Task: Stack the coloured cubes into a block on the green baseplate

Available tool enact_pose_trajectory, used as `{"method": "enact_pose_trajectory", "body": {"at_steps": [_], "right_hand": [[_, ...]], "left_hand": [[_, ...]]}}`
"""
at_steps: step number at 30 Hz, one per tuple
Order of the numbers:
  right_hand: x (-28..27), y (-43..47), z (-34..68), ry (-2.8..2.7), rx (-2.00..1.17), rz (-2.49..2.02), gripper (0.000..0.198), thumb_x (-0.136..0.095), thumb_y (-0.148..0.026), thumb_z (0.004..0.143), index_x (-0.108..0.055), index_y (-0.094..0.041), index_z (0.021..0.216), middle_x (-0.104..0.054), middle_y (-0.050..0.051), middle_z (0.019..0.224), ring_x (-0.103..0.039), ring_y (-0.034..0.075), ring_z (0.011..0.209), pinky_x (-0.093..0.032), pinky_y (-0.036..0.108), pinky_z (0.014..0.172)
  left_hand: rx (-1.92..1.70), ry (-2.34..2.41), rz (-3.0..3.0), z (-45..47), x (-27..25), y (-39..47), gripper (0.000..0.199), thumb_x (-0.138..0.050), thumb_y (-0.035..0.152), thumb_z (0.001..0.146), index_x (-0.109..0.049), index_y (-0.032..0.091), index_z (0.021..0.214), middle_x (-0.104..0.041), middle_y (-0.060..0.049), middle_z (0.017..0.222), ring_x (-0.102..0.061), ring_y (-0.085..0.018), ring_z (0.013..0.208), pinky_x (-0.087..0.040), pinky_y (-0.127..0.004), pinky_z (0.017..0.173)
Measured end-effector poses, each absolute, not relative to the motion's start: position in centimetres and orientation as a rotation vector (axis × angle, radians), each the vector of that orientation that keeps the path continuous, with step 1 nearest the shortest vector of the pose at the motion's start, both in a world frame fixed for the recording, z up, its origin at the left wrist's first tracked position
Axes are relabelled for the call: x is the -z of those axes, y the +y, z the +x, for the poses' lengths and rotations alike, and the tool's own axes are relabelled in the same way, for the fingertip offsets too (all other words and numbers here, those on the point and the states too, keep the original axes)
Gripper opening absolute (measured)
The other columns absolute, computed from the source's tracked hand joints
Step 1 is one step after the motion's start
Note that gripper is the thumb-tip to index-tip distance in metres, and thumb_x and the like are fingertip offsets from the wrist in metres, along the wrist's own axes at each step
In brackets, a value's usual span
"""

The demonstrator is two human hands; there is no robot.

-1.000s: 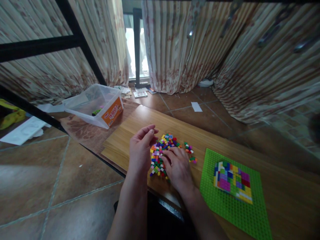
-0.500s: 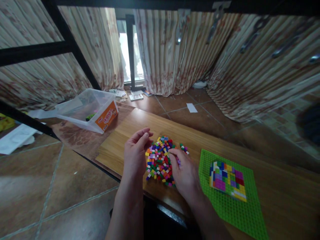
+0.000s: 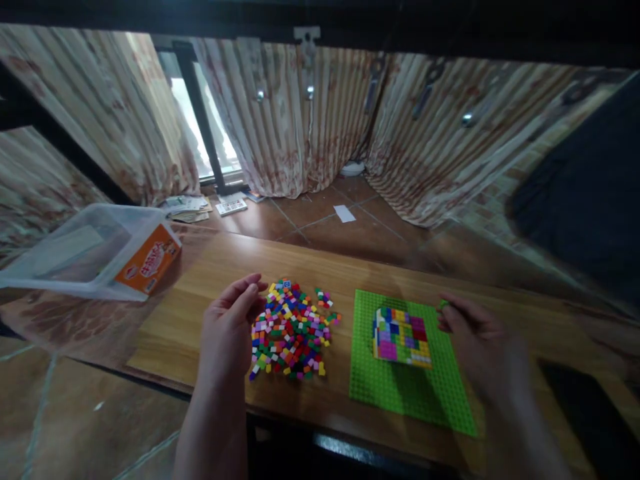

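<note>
A loose heap of small multicoloured toy bricks (image 3: 290, 333) lies on the wooden bench. Just left of it I hold my left hand (image 3: 230, 310), thumb pressed towards the curled fingers; whatever may be between them is hidden. A green studded baseplate (image 3: 365, 373) lies to the right of the heap and carries a block of joined coloured bricks (image 3: 403, 337). Over the plate's right side hovers my right hand (image 3: 473, 323), blurred by motion. Its thumb and forefinger pinch a small green brick (image 3: 443, 304), apart from the built block.
A clear plastic box (image 3: 95, 267) with an orange label stands at the bench's left end. A dark flat object (image 3: 580, 400) lies at the right. Papers (image 3: 187, 208) are on the tiled floor by the curtains (image 3: 320, 127). A dark shape (image 3: 585, 187) fills the upper right.
My right hand has moved from the brick heap rightward, past the built block, with a small green brick in its fingers. My left hand stays beside the heap. The view has turned right.
</note>
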State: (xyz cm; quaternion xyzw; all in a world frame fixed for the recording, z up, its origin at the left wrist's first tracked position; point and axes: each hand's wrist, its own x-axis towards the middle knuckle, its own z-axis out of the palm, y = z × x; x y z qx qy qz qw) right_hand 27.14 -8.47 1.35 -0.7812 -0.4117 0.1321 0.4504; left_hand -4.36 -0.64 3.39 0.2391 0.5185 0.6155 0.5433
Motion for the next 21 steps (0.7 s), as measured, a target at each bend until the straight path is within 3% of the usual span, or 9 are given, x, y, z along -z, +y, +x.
{"method": "enact_pose_trajectory", "body": {"at_steps": [6,11,15,19,21], "right_hand": [[-0.6,-8.6,28.2,-1.003,-0.469,-1.865,0.038,-0.062,-0.04,0.078,-0.074,-0.018,0.108,-0.073,0.006,0.084,-0.066,0.019,0.071,-0.053,0.033,0.068],[0.5,-8.5,28.0,-0.966,-0.635,-1.727,0.034,-0.061,-0.037,0.079,-0.075,-0.017,0.104,-0.076,0.008,0.095,-0.069,0.021,0.083,-0.053,0.036,0.078],[0.5,-8.2,27.6,-0.908,-0.707,-1.655,0.034,-0.06,-0.035,0.078,-0.075,-0.019,0.104,-0.077,0.008,0.099,-0.069,0.021,0.085,-0.054,0.035,0.077],[0.2,-8.1,27.5,-0.884,-0.728,-1.588,0.033,-0.061,-0.034,0.077,-0.075,-0.02,0.103,-0.078,0.007,0.098,-0.07,0.02,0.085,-0.054,0.035,0.078],[0.3,-8.0,27.6,-0.896,-0.736,-1.574,0.033,-0.061,-0.034,0.077,-0.075,-0.02,0.103,-0.078,0.006,0.1,-0.07,0.02,0.087,-0.055,0.036,0.081]], "left_hand": [[-1.296,1.263,0.642,-1.0,-2.7,-1.1,0.041,-0.089,0.031,0.053,-0.076,0.014,0.088,-0.072,-0.002,0.077,-0.059,-0.008,0.064,-0.047,-0.016,0.061],[-1.121,1.167,0.855,2.8,-1.7,-2.6,0.036,-0.087,0.037,0.062,-0.077,0.017,0.091,-0.075,-0.005,0.087,-0.064,-0.013,0.077,-0.05,-0.02,0.069],[-0.971,1.048,1.019,5.5,-2.2,-4.2,0.031,-0.082,0.039,0.069,-0.077,0.018,0.091,-0.074,-0.006,0.083,-0.065,-0.016,0.076,-0.05,-0.023,0.066],[-0.513,0.764,1.248,6.9,-3.1,-6.4,0.022,-0.073,0.04,0.078,-0.077,0.019,0.084,-0.07,-0.004,0.071,-0.06,-0.015,0.065,-0.046,-0.023,0.061],[-0.172,0.585,1.395,7.5,-2.8,-7.8,0.02,-0.068,0.036,0.081,-0.078,0.021,0.088,-0.072,-0.005,0.078,-0.063,-0.017,0.073,-0.048,-0.025,0.065]]}}
